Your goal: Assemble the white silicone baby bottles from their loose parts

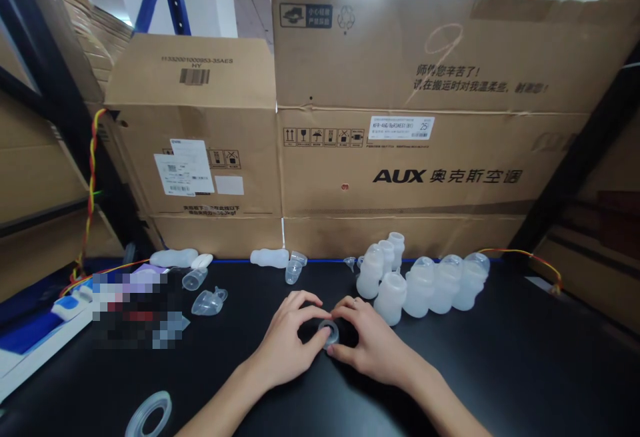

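Note:
Near the middle of the black tabletop, my left hand (287, 340) and my right hand (374, 342) meet around a small translucent ring-shaped part (329, 334). Thumbs and fingertips of both hands press on its rim from either side. The part has a dark round centre, and its exact kind does not show. Just beyond my right hand stands an open-necked frosted bottle (391, 298). Further right, several similar frosted bottles (419, 290) carry clear domed caps. To the left of my left forearm lies a larger translucent ring (149, 415).
Clear plastic cups (209, 301) lie at the left, with another clear cup (295, 268) near the back. Frosted bottles (174, 258) rest on their sides along the rear edge. A large cardboard box (400, 157) walls off the back. A pixelated patch (135, 310) hides items at left.

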Action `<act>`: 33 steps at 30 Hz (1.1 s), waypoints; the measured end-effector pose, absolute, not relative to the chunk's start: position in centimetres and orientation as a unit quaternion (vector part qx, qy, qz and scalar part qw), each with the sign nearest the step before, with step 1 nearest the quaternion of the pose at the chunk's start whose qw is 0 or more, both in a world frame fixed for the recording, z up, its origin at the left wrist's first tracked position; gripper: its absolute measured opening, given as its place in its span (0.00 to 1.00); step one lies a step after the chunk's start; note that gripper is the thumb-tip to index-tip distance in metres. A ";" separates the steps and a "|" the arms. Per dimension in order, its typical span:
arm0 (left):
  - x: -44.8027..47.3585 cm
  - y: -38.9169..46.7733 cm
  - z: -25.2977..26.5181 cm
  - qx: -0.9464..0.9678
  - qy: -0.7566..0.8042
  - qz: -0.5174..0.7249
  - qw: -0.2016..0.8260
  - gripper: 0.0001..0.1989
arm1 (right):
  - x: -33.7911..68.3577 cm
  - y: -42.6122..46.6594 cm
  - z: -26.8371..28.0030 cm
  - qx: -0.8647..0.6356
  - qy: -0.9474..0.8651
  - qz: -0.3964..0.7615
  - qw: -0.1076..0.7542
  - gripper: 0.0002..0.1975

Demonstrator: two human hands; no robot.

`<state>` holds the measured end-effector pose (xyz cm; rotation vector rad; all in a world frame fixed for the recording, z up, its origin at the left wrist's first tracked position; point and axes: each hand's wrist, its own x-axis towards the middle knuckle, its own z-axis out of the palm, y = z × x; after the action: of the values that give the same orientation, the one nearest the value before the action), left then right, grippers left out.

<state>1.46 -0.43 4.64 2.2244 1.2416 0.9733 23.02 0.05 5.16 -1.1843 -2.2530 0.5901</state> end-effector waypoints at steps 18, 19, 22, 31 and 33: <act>2.7 -0.5 3.4 0.740 0.486 0.455 0.097 0.07 | 21.1 -0.6 5.7 -0.463 -0.857 0.122 0.190 0.10; 2.3 0.1 3.5 0.744 0.494 0.443 0.077 0.08 | 21.2 -0.6 5.5 -0.466 -0.853 0.131 0.196 0.11; 0.3 3.0 4.5 0.719 0.545 0.432 -0.010 0.14 | 21.3 -0.6 5.0 -0.471 -0.841 0.151 0.220 0.14; -4.0 8.9 4.4 0.724 0.586 0.350 -0.101 0.33 | 21.1 0.1 4.0 -0.477 -0.822 0.176 0.256 0.17; -4.2 8.6 3.5 0.714 0.606 0.321 -0.140 0.29 | 21.2 0.1 4.1 -0.475 -0.820 0.186 0.260 0.18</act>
<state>-4.16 8.60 3.53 2.4673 2.0964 1.1112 21.24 0.07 4.06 -1.2861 -2.2206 0.5036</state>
